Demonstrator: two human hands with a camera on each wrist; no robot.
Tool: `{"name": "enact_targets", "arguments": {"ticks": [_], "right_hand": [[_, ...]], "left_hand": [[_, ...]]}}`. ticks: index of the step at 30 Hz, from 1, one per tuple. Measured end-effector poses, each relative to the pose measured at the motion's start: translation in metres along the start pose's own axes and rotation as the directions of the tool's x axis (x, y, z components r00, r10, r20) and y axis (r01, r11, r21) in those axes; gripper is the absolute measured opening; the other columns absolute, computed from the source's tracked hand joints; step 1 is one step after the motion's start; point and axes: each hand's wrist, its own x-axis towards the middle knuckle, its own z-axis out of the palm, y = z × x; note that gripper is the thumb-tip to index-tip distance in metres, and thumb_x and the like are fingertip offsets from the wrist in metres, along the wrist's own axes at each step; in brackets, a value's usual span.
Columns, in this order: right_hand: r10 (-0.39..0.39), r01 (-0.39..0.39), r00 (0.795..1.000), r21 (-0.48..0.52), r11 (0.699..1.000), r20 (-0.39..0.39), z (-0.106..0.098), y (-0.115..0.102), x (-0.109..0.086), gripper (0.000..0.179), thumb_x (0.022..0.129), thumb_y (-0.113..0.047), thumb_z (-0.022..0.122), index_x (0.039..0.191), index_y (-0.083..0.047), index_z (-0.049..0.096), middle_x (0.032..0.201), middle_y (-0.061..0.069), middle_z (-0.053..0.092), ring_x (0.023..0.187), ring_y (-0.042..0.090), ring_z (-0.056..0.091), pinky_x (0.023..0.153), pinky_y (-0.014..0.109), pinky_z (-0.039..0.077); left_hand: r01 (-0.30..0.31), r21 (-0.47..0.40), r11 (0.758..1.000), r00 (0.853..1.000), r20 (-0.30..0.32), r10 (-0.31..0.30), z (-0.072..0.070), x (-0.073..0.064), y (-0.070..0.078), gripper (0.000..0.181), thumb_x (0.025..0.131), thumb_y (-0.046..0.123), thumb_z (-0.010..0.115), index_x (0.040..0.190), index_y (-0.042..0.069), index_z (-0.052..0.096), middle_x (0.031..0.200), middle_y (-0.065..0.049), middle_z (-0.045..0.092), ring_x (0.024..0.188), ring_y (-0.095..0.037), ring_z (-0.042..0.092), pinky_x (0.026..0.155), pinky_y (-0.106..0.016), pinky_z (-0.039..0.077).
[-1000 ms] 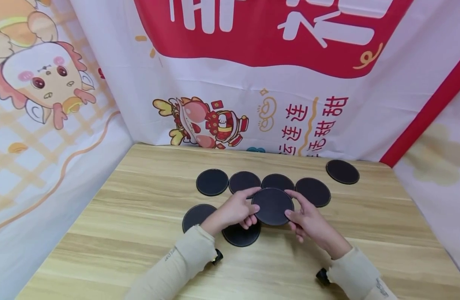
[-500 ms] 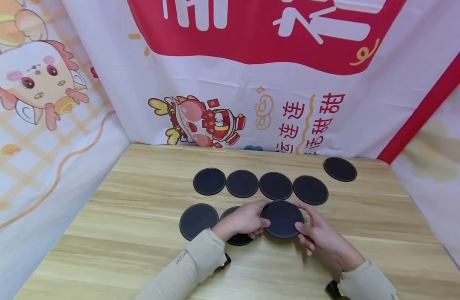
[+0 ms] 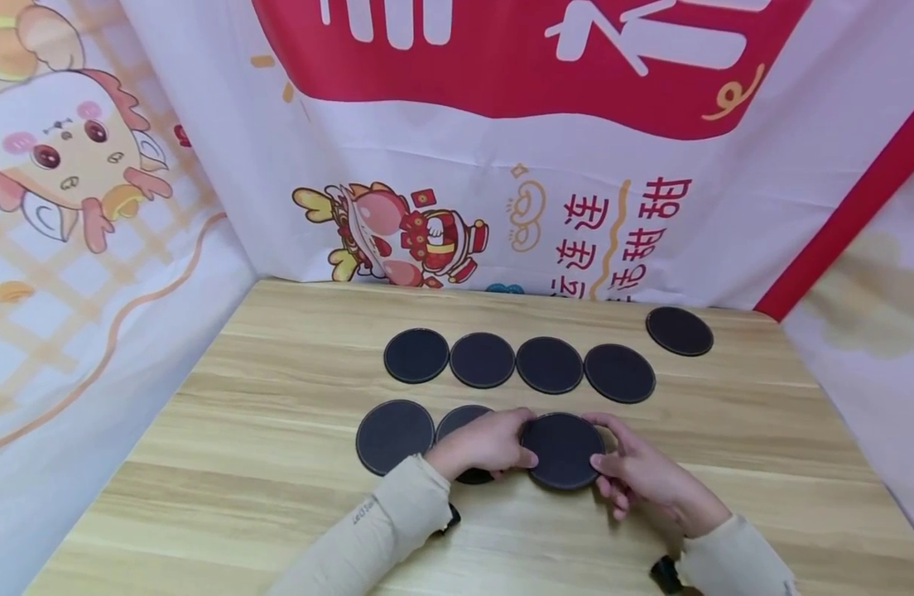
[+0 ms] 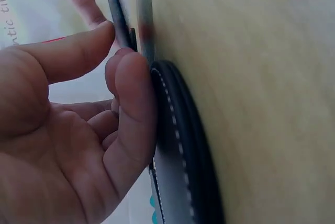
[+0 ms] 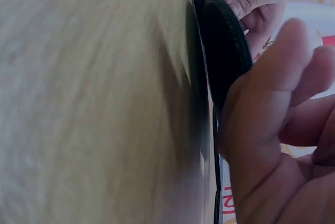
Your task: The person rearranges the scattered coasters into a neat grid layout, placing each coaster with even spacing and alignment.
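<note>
A round black coaster [image 3: 565,451] with a stitched rim is held between both hands in the head view. My left hand [image 3: 494,443] pinches its left edge, thumb on top. On the opposite edge my right hand [image 3: 643,468] grips it the same way. In the right wrist view the coaster [image 5: 222,46] is tilted just above the wood, with a shadow under it. Beneath my left hand lies another coaster [image 3: 460,420], partly hidden by that hand. The left wrist view shows my curled left fingers [image 4: 133,93] right beside this stitched coaster [image 4: 175,156].
Farther back, several black coasters [image 3: 483,360] lie in a touching row on the wooden table [image 3: 263,430]. One coaster [image 3: 394,436] is at the front left, another [image 3: 679,331] alone at the back right. A printed cloth [image 3: 457,149] hangs behind the table.
Both hands have brought the held coaster toward the person and slightly right, down toward the table. The back row, partly covered before, now shows fully.
</note>
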Motion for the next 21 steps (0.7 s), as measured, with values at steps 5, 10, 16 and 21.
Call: {"name": "enact_targets", "arguments": {"ticks": [5, 10, 16, 21], "right_hand": [[0.026, -0.027, 0.999, -0.019, 0.999, -0.020, 0.0014, 0.0011, 0.0014, 0.068, 0.102, -0.004, 0.049, 0.158, -0.010, 0.012, 0.065, 0.012, 0.060, 0.041, 0.012, 0.053, 0.043, 0.031, 0.053], [0.049, -0.052, 0.998, -0.091, 0.994, -0.029, 0.0053, 0.0005, 0.0038, 0.067, 0.103, -0.008, 0.051, 0.159, -0.009, 0.015, 0.066, 0.016, 0.064, 0.040, 0.014, 0.056, 0.040, 0.029, 0.049], [0.072, -0.075, 0.997, -0.100, 0.992, -0.038, 0.0067, 0.0004, 0.0055, 0.067, 0.103, -0.013, 0.052, 0.159, -0.008, 0.017, 0.067, 0.016, 0.065, 0.041, 0.015, 0.056, 0.040, 0.028, 0.048], [0.078, -0.083, 0.996, -0.093, 0.992, -0.049, 0.0071, 0.0000, 0.0052, 0.067, 0.103, -0.013, 0.052, 0.159, -0.007, 0.017, 0.068, 0.016, 0.065, 0.041, 0.014, 0.056, 0.040, 0.028, 0.049]], "left_hand": [[-0.001, 0.007, 1.000, 1.000, 0.007, 0.001, -0.0008, 0.0028, -0.0010, 0.066, 0.090, 0.010, 0.077, 0.149, 0.010, 0.048, 0.092, -0.004, 0.060, 0.057, -0.018, 0.058, 0.048, -0.031, 0.055], [-0.002, 0.012, 1.000, 1.000, 0.011, 0.002, -0.0011, 0.0024, -0.0017, 0.068, 0.089, 0.011, 0.078, 0.150, 0.012, 0.047, 0.095, -0.007, 0.062, 0.054, -0.019, 0.059, 0.048, -0.031, 0.054], [-0.015, 0.021, 1.000, 1.000, 0.015, 0.015, -0.0004, 0.0029, -0.0024, 0.067, 0.090, 0.011, 0.077, 0.150, 0.013, 0.047, 0.084, -0.007, 0.062, 0.049, -0.020, 0.058, 0.047, -0.031, 0.053], [-0.009, 0.031, 0.999, 1.000, 0.015, 0.009, -0.0004, 0.0033, -0.0006, 0.061, 0.094, 0.016, 0.072, 0.150, 0.014, 0.048, 0.096, -0.009, 0.066, 0.050, -0.020, 0.057, 0.047, -0.031, 0.052]]}}
